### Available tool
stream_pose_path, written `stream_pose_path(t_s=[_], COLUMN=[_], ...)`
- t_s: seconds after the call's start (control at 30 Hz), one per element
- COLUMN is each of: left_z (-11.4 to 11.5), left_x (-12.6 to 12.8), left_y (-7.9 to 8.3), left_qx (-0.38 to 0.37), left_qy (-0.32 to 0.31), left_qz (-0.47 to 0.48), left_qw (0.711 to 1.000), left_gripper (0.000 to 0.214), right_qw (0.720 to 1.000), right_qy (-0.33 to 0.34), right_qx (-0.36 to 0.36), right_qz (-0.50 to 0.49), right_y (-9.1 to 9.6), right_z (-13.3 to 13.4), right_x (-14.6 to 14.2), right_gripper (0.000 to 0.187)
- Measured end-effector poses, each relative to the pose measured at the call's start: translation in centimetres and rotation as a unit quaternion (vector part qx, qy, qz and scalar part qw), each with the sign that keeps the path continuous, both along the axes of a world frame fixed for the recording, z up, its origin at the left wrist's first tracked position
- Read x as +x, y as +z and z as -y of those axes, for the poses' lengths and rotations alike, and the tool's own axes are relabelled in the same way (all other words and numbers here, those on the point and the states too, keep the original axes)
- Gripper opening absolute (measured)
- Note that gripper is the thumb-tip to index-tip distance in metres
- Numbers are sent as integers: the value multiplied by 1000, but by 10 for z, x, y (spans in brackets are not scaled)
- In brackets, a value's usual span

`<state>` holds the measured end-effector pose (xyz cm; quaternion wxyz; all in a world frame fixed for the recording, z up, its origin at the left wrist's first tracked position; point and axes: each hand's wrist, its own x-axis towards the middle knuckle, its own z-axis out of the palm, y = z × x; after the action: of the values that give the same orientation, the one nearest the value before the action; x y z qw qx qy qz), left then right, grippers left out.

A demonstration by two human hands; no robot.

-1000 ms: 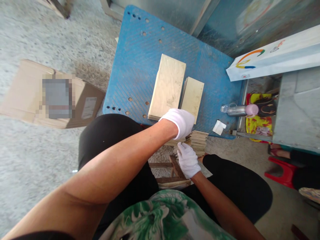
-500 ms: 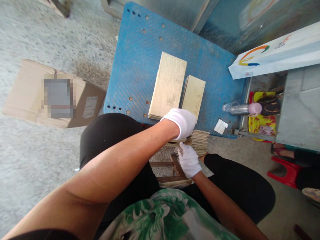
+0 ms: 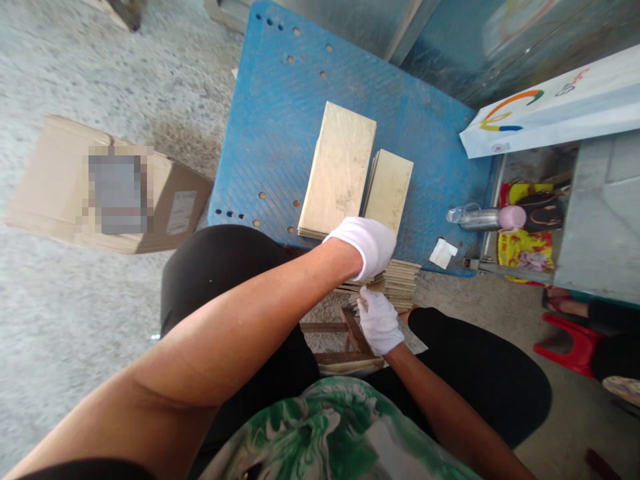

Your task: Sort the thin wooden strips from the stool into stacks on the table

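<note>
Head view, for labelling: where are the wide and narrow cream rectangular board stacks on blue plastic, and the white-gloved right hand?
Wide cream rectangular board stack (image 3: pixel 340 171), head view: top board's face.
Narrow cream rectangular board stack (image 3: pixel 391 187), head view: top face.
White-gloved right hand (image 3: pixel 380 323), head view: mid-glove.

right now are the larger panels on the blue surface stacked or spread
Stacked: layered edges show beneath the top panel.

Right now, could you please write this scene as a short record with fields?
Left hand: white-gloved, overlapping the smaller stack in view; fingers hidden, contact unclear
Right hand: white-gloved, near the lower stack; grip unclear
Larger stack: pale panels, on the blue platform
Smaller stack: pale panels, right of the larger one
White scrap: near the platform's right corner
Cardboard box: left of the platform
</note>
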<state>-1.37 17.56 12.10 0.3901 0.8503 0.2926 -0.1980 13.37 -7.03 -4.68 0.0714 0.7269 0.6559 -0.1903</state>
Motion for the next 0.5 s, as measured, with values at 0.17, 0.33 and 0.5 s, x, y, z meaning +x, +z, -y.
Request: stream_pose_path(t_s=[0.17, 0.33, 0.5], left_z=[0, 0, 1], left_x=[0, 1, 1], left_y=[1, 1, 1], left_qx=[-6, -3, -8], left_qy=[8, 9, 9], left_qz=[0, -6, -6], left_qw=[1000, 1000, 1000], left_gripper=[36, 36, 37], right_qw=[999, 999, 995], right_qy=[29, 35, 49], right_qx=[-13, -23, -66], right_qz=[24, -1, -54], right_y=[0, -5, -14], right_z=[7, 12, 12], right_x=[-3, -3, 0], right_gripper=[41, 40, 25])
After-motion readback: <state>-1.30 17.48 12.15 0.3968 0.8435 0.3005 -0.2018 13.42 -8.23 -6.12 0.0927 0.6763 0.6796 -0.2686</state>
